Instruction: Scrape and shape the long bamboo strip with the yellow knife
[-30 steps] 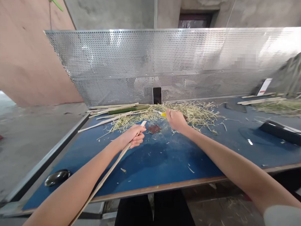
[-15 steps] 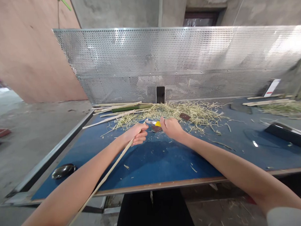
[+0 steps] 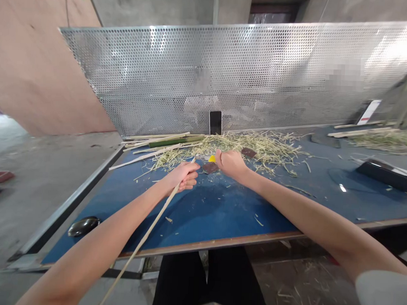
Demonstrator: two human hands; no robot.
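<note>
A long, pale bamboo strip (image 3: 150,228) runs through the closed fingers of my left hand (image 3: 183,176). Its short upper end pokes out above the thumb, and its long tail slants down past the table's front edge beside my forearm. My right hand (image 3: 232,164) grips a knife with a yellow handle (image 3: 212,158). The thin blade points left to the strip's upper end; whether it touches the strip I cannot tell. Just below the knife lies a dark brown flat piece (image 3: 210,168) on the blue tabletop (image 3: 201,223).
Thin shavings (image 3: 267,148) are heaped behind my hands, with bamboo strips and a green bamboo piece (image 3: 177,141) at left. A phone (image 3: 215,122) leans on the perforated metal panel (image 3: 152,79). A dark, shiny rounded object (image 3: 84,226) sits front left; a black box (image 3: 388,176) lies right.
The view has tilted down slightly, so the scene sits higher. Both hands keep nearly the same place and grip. The strip's lower part has swung a little away from my left forearm.
</note>
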